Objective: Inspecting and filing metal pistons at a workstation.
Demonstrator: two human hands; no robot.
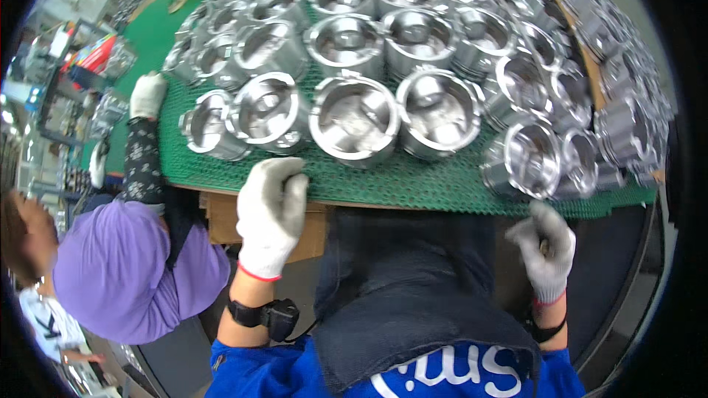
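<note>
Rows of shiny metal pistons stand with their hollow ends up on a green perforated mat [413,188]. My left hand [269,217], in a white knit glove, is at the mat's front edge, just below a piston [269,114]. Its fingers are loosely bent and a gap shows between them and the thumb; nothing is visible in it. Farther right, my right hand [549,250] wears a greyish glove and hangs below the edge near another piston [522,158]. Its fingers curl inward around a small dark, brassy spot too small to name.
On the left, a person in a purple head covering [133,273] reaches a gloved hand [147,94] onto the mat's edge. A wooden strip [579,59] separates more pistons [627,133] at the right. Below the table sits a cardboard box [225,220].
</note>
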